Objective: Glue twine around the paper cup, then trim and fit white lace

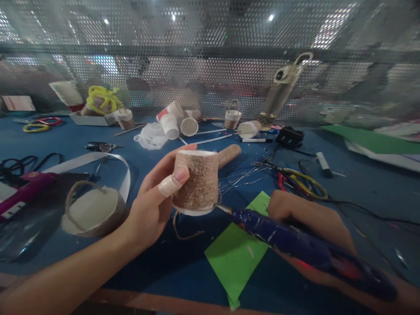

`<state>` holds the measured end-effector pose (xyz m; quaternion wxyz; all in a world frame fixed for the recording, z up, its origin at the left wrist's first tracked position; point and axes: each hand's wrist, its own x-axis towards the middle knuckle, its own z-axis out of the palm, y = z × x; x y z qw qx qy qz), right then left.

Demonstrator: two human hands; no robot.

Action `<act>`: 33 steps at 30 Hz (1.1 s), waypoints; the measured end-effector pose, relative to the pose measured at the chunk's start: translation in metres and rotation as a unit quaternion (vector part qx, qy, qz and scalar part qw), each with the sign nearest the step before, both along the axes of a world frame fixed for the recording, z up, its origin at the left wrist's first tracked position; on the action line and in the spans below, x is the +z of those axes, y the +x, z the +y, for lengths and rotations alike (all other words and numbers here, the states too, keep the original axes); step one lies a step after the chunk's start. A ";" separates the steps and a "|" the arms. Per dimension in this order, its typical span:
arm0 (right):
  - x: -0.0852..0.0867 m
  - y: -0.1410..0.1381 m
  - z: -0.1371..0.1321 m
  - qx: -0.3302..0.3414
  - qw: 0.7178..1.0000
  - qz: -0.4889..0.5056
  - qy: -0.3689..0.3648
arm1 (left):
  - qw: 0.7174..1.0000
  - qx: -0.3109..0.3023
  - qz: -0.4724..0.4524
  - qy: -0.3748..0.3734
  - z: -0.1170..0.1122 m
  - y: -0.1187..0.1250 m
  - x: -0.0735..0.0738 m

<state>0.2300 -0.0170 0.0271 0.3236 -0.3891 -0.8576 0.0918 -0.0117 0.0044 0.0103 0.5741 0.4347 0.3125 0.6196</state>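
Wrapped in brown twine, a white paper cup (pixel 197 179) sits in the grip of my left hand (pixel 154 197), whose bandaged thumb presses on its near side. A loose tail of twine (pixel 182 234) hangs below the cup. My right hand (pixel 305 218) is closed around a dark blue hot glue gun (pixel 288 245). Its metal nozzle meets the lower right edge of the twine, or lies very close to it. Behind the cup lies a twine roll (pixel 229 155). A green paper sheet (pixel 239 251) is on the table under the glue gun.
To the left are a twine-handled basket (pixel 95 210) and a purple glue gun (pixel 24 192). Wires and red-yellow pliers (pixel 302 183) lie right. Several paper cups (pixel 170 120) stand at the back, before a perforated metal screen (pixel 197 61). A tall bottle (pixel 278 92) leans there.
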 end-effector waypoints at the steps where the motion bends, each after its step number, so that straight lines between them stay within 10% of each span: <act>1: 0.001 0.003 0.002 0.020 1.000 -0.014 -0.013 | 1.000 0.000 -0.005 -0.001 0.000 0.000 0.000; 33: -0.009 0.011 0.013 0.068 0.998 0.010 0.000 | 1.000 -0.025 -0.015 -0.007 -0.003 0.001 0.002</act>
